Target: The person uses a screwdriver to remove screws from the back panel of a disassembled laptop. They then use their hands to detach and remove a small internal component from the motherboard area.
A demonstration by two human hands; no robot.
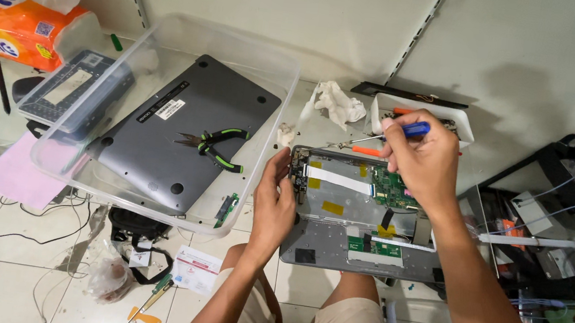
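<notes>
An opened laptop base (336, 244) rests on my knees, its green circuit board (395, 190), white ribbon cable (338, 180) and yellow tape patches exposed. My left hand (274, 200) grips the base's left edge, fingers curled over the hinge corner. My right hand (424, 158) is closed around a blue-handled screwdriver (408, 130), whose shaft runs left over the top edge of the base, above the circuit board.
A clear plastic bin (257, 172) on the left holds a grey laptop bottom cover (181, 134) with green-handled pliers (220, 147) on it. A white parts tray (382, 107), crumpled tissue (338, 103), an orange tissue pack (16, 22) and cables lie around. A cluttered black rack (556, 238) stands on the right.
</notes>
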